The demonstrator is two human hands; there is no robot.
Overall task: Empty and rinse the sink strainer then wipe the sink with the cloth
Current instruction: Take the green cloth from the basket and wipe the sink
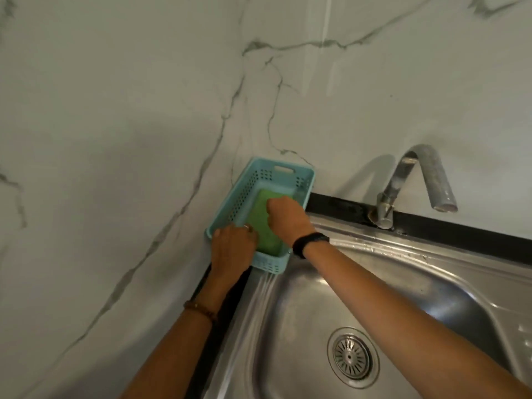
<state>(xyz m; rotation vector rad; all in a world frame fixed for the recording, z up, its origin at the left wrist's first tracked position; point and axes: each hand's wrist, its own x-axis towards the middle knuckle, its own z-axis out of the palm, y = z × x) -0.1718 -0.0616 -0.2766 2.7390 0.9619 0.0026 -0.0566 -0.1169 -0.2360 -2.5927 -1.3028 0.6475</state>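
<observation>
A light blue perforated basket (247,185) stands at the sink's back left corner, against the marble wall. A green cloth (260,214) lies flat inside it. My left hand (231,249) grips the basket's near left rim. My right hand (285,216) reaches into the basket, with its fingers closed on the cloth's far end. The round metal strainer (352,357) sits in the drain of the steel sink (288,326), below both arms.
A steel tap (423,180) curves over the sink at the back right; no water runs from it. A black strip (431,223) borders the sink. White marble (115,168) covers the counter and wall to the left.
</observation>
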